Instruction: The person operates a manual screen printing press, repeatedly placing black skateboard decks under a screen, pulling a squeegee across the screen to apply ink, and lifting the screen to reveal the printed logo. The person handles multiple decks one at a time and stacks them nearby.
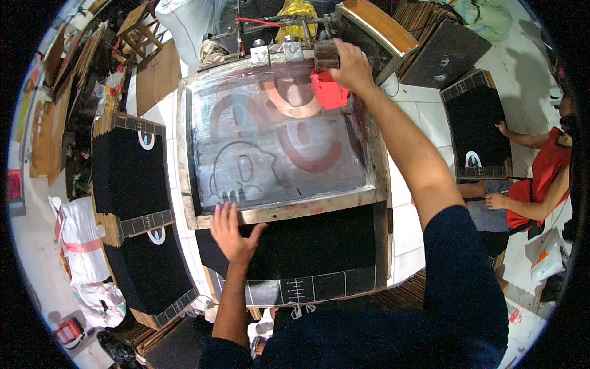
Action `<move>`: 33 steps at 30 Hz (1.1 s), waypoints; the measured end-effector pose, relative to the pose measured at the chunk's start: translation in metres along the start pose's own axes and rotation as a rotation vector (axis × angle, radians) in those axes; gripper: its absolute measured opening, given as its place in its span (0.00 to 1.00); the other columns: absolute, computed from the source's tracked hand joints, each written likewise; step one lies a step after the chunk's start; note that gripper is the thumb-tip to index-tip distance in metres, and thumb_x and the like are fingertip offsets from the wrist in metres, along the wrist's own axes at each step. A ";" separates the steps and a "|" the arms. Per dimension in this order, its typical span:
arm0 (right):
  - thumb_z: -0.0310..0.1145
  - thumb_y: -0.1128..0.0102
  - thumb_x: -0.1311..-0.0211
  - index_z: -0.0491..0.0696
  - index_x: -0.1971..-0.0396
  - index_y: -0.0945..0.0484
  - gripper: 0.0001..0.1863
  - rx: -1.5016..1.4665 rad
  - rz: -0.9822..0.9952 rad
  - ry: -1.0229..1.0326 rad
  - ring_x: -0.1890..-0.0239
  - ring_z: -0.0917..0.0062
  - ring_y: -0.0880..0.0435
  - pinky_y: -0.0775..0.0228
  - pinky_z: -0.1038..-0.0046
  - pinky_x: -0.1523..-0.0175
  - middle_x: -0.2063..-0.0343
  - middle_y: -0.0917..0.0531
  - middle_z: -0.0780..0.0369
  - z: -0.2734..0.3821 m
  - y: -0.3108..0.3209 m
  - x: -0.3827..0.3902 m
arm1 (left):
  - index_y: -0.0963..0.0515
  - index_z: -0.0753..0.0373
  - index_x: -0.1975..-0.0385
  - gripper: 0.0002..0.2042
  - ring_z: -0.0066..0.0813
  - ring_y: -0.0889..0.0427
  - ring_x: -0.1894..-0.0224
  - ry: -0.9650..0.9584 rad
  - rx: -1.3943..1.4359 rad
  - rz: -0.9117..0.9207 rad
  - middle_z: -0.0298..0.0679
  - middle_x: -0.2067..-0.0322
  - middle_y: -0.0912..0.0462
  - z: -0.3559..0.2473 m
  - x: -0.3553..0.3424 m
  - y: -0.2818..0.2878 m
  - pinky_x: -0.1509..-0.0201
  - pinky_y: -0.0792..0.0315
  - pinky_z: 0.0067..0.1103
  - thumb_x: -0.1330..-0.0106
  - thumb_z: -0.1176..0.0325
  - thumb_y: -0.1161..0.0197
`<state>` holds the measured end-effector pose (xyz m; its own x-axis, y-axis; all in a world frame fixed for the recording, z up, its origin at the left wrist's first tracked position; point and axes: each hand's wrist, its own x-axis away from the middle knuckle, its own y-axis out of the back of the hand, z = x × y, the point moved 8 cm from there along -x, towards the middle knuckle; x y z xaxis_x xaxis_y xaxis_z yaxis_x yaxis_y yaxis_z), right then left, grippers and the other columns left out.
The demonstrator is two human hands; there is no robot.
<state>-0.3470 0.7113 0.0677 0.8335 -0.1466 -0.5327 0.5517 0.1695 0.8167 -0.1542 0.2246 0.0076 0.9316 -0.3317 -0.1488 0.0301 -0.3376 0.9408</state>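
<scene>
A screen-printing frame [289, 209] with a greyish mesh lies in front of me, and curved shapes and a rounded outline show on the mesh. At its far right corner my right hand [353, 69] grips a dark brown block-shaped squeegee [326, 56]. A patch of bright red ink [330, 90] sits on the mesh just below it. My left hand [232, 237] is at the frame's near edge, fingers spread and thumb out, holding nothing. Under the frame's near side shows a black panel [289, 253] with a grid-marked strip along its front.
Stacked black panels [130, 175] with white-and-blue prints stand on the left. To the right, a person in red [541, 190] reaches a hand to another black panel [476, 123]. Clamps [260, 56] hold the frame's far edge. A wood-topped box [381, 27] stands beyond.
</scene>
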 end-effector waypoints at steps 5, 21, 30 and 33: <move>0.31 0.24 0.52 0.47 0.28 0.38 0.49 0.144 0.419 0.047 0.39 0.55 0.23 0.28 0.59 0.35 0.43 0.22 0.51 -0.019 -0.066 -0.037 | 0.31 0.61 0.32 0.48 0.54 0.42 0.24 -0.059 -0.109 -0.018 0.49 0.30 0.32 -0.010 -0.009 -0.022 0.20 0.58 0.53 0.52 0.40 0.24; 0.45 0.29 0.46 0.53 0.53 0.15 0.21 0.225 0.271 -0.477 0.53 0.52 0.13 0.21 0.53 0.48 0.59 0.11 0.53 -0.033 -0.016 -0.005 | 0.33 0.61 0.32 0.46 0.54 0.45 0.23 -0.073 -0.045 -0.021 0.49 0.29 0.35 0.001 0.001 -0.030 0.21 0.59 0.55 0.49 0.43 0.25; 0.28 0.31 0.52 0.49 0.55 0.16 0.19 -0.035 0.342 0.005 0.57 0.55 0.13 0.22 0.55 0.50 0.62 0.12 0.53 0.021 -0.021 0.009 | 0.34 0.59 0.31 0.48 0.54 0.45 0.22 -0.069 -0.018 -0.006 0.47 0.28 0.36 0.004 0.002 -0.033 0.21 0.61 0.56 0.55 0.46 0.23; 0.26 0.31 0.53 0.50 0.55 0.16 0.21 -0.068 0.522 -0.031 0.55 0.56 0.13 0.22 0.57 0.50 0.61 0.11 0.55 0.010 -0.020 0.014 | 0.34 0.59 0.31 0.49 0.54 0.45 0.22 -0.071 -0.006 -0.027 0.47 0.29 0.36 0.004 0.003 -0.032 0.21 0.61 0.55 0.55 0.46 0.23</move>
<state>-0.3471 0.6966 0.0462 0.9972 -0.0539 -0.0517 0.0652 0.2905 0.9546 -0.1537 0.2309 -0.0244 0.9022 -0.3848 -0.1951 0.0571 -0.3417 0.9381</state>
